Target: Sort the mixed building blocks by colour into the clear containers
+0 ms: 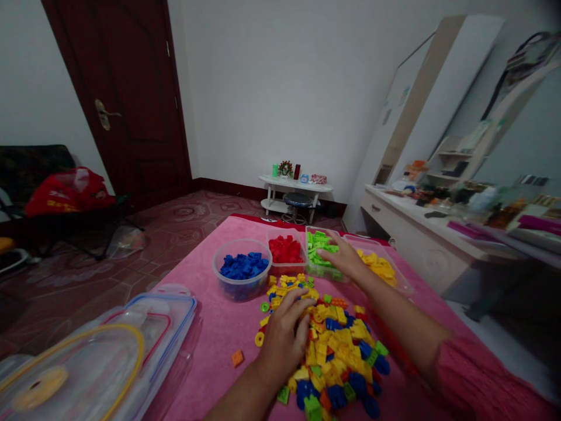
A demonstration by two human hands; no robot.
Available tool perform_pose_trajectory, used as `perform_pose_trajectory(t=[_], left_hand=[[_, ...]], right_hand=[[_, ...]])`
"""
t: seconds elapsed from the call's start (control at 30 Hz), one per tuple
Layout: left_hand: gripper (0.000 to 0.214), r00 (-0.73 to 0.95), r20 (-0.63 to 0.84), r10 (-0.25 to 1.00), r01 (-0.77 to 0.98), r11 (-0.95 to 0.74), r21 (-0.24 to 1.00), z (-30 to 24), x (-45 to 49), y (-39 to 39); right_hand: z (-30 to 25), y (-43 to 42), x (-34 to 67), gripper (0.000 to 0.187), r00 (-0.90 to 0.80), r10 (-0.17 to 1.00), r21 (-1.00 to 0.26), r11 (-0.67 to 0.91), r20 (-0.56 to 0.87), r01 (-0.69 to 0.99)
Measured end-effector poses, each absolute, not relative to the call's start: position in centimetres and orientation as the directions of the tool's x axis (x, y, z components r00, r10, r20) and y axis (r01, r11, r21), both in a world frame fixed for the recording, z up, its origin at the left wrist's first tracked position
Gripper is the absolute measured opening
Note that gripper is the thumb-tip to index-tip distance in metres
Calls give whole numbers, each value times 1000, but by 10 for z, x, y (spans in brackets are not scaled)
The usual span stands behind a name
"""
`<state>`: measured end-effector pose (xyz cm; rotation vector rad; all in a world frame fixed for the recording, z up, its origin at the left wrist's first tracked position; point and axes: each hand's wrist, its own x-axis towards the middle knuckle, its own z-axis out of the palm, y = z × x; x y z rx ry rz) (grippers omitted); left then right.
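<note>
My left hand (286, 330) rests on the left side of a mixed pile of toy building bricks (335, 345), mostly yellow with some blue, green, red and orange. Its fingers are curved and apart, and I see nothing held in them. Over the clear box of green bricks (319, 245), my right hand (344, 257) reaches in from the right with thumb and fingers spread. Left of that box stand a box of red bricks (286, 249) and a round tub of blue bricks (244, 266). Yellow bricks (379, 266) lie in a box beyond my right forearm.
Stacked clear lids (162, 310) with coloured rims lie at the table's left. A single orange brick (237, 358) sits apart on the pink cloth (210, 257). To the right is a cluttered white dresser (412, 225). A stool (298, 200) and a small white table (267, 180) stand beyond.
</note>
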<state>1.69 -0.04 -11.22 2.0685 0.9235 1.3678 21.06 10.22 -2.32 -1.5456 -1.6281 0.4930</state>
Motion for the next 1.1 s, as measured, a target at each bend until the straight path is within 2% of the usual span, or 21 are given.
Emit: perform_pose_trajectory(t=[0.1, 0.23, 0.3, 0.43, 0.57, 0.77, 0.87, 0.93, 1.0, 1.1], left_hand=[[31, 270, 601, 752, 243, -657, 713, -110, 16, -1], [31, 292, 603, 743, 217, -665, 714, -108, 17, -2], [32, 295, 599, 744, 217, -663, 717, -108, 17, -2], [29, 291, 585, 757, 238, -649, 722, -111, 18, 0], [25, 318, 578, 751, 280, -657, 700, -114, 19, 2], [20, 366, 554, 748, 325, -660, 677, -114, 18, 3], [20, 376, 552, 744, 326, -664, 673, -113, 18, 4], [20, 379, 553, 742, 323, -666, 672, -113, 18, 5], [20, 379, 548, 745, 328, -663, 673, -112, 18, 4], [20, 378, 539, 753, 338, -654, 676, -111, 17, 3]], right_hand=[[-34, 85, 208, 64, 81, 935, -726, 210, 344, 655], [-50, 37, 204, 25, -69, 934, -620, 286, 349, 731], [-54, 17, 205, 19, -128, 947, -585, 284, 294, 760], [-60, 1, 204, 24, -166, 967, -537, 246, 194, 807], [-76, 5, 197, 35, -167, 968, -499, 239, 186, 833], [-72, 2, 198, 28, -38, 967, -644, 196, 251, 739], [-50, -9, 205, 27, -57, 971, -652, 200, 234, 732], [-37, -19, 208, 26, -157, 977, -600, 211, 142, 772], [-30, -27, 206, 31, -235, 971, -484, 227, 46, 845], [-32, -35, 198, 38, -245, 969, -304, 231, -9, 924]])
